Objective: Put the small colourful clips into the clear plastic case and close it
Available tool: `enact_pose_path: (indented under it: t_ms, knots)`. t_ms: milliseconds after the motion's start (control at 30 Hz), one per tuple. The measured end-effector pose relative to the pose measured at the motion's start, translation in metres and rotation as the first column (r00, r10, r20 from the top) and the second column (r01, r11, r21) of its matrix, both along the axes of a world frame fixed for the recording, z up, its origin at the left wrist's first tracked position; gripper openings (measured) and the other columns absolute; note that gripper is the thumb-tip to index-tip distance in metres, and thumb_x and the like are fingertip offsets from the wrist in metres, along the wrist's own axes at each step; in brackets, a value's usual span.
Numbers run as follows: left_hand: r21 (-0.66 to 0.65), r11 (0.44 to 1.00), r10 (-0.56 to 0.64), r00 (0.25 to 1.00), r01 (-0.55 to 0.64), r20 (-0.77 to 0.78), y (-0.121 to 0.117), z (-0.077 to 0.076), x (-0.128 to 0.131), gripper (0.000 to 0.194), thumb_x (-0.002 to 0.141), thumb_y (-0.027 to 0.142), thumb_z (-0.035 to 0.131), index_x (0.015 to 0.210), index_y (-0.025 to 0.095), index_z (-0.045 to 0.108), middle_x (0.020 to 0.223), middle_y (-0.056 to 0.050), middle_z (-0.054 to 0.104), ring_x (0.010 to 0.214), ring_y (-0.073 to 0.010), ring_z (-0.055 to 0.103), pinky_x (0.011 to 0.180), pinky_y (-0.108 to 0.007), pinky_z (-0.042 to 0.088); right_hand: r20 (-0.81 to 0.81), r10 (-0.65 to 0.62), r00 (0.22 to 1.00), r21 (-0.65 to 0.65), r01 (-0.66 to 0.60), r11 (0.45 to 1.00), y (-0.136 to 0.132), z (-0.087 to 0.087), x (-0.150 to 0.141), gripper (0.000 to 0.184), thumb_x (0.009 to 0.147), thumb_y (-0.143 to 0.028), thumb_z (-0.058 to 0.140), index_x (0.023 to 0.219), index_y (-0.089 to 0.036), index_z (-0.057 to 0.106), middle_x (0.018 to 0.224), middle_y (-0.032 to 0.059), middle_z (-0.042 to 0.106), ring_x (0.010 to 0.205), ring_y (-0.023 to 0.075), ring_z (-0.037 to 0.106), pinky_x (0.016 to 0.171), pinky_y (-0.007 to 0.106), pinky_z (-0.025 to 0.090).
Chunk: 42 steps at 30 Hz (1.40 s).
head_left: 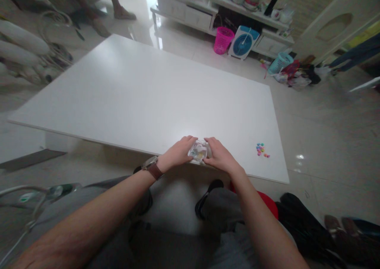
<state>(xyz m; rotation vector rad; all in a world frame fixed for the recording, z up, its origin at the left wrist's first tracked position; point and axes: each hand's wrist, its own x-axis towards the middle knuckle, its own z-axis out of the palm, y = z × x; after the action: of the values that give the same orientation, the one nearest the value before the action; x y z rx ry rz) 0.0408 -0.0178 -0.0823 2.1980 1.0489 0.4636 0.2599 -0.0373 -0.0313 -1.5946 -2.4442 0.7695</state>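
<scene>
A small clear plastic bag or box (pixel 200 151) with pale coloured bits inside rests at the near edge of the white table (pixel 142 94). My left hand (pixel 178 153), with a brown-strapped watch on its wrist, grips the packet's left side. My right hand (pixel 220 156) grips its right side. Both hands have their fingers curled round it. A small heap of colourful beads (pixel 261 149) lies on the table to the right of my right hand, apart from it.
Another person's legs and sandals (pixel 115 8) stand beyond the table's far left corner. A pink bin (pixel 223 39), a blue-and-white fan (pixel 245 42) and a teal basket (pixel 280 62) stand on the floor by a white cabinet. A red stool (pixel 268 205) is under me.
</scene>
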Motion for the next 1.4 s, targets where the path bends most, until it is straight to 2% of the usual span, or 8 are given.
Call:
enact_pose_path:
  t_ms: [233, 400, 667, 1167, 1400]
  knots:
    - [-0.01, 1.0, -0.009, 1.0, 0.009, 0.014, 0.0008, 0.0002, 0.0002, 0.075, 0.071, 0.018, 0.077, 0.14, 0.02, 0.046, 0.138, -0.014, 0.053, 0.129, -0.0306, 0.05, 0.109, -0.045, 0.043, 0.086, -0.013, 0.996, -0.029, 0.016, 0.999, -0.0023, -0.0002, -0.0016, 0.066, 0.073, -0.019, 0.076, 0.133, -0.017, 0.048, 0.128, 0.0127, 0.051, 0.119, 0.0279, 0.052, 0.1, 0.043, 0.048]
    - [-0.017, 1.0, -0.017, 1.0, 0.017, 0.019, 0.0001, 0.0024, 0.0006, 0.065, 0.071, 0.02, 0.079, 0.13, 0.019, 0.051, 0.132, -0.014, 0.057, 0.123, -0.0305, 0.053, 0.104, -0.044, 0.046, 0.106, -0.019, 0.994, -0.037, 0.023, 0.999, -0.0036, 0.0045, -0.0065, 0.059, 0.075, -0.022, 0.077, 0.127, -0.016, 0.05, 0.124, 0.0118, 0.053, 0.114, 0.0264, 0.053, 0.097, 0.04, 0.049]
    - [0.015, 1.0, -0.026, 1.0, 0.026, -0.016, -0.0003, 0.003, 0.002, 0.063, 0.071, 0.021, 0.079, 0.127, 0.02, 0.051, 0.123, -0.011, 0.059, 0.114, -0.0287, 0.054, 0.096, -0.041, 0.048, 0.15, -0.014, 0.989, -0.034, 0.019, 0.999, -0.0035, 0.0059, -0.0083, 0.05, 0.076, -0.024, 0.075, 0.121, -0.016, 0.054, 0.12, 0.0114, 0.055, 0.111, 0.0256, 0.054, 0.094, 0.037, 0.048]
    - [0.045, 0.998, -0.031, 0.995, 0.036, -0.091, -0.0031, 0.0062, 0.005, 0.052, 0.074, 0.023, 0.075, 0.12, 0.021, 0.051, 0.118, -0.01, 0.058, 0.11, -0.0282, 0.054, 0.092, -0.041, 0.049, 0.192, -0.017, 0.981, -0.038, 0.025, 0.999, -0.0029, 0.0029, -0.0067, 0.06, 0.075, -0.025, 0.077, 0.129, -0.015, 0.053, 0.121, 0.011, 0.057, 0.11, 0.0246, 0.057, 0.095, 0.036, 0.049]
    - [0.054, 0.998, -0.034, 0.992, 0.041, -0.12, -0.0036, 0.0063, 0.0055, 0.047, 0.075, 0.023, 0.074, 0.117, 0.02, 0.051, 0.116, -0.01, 0.058, 0.108, -0.0278, 0.054, 0.091, -0.041, 0.05, 0.217, -0.016, 0.976, -0.046, 0.027, 0.999, -0.0041, 0.0062, -0.0073, 0.062, 0.074, -0.025, 0.079, 0.13, -0.018, 0.053, 0.121, 0.0092, 0.057, 0.107, 0.0235, 0.059, 0.088, 0.033, 0.048]
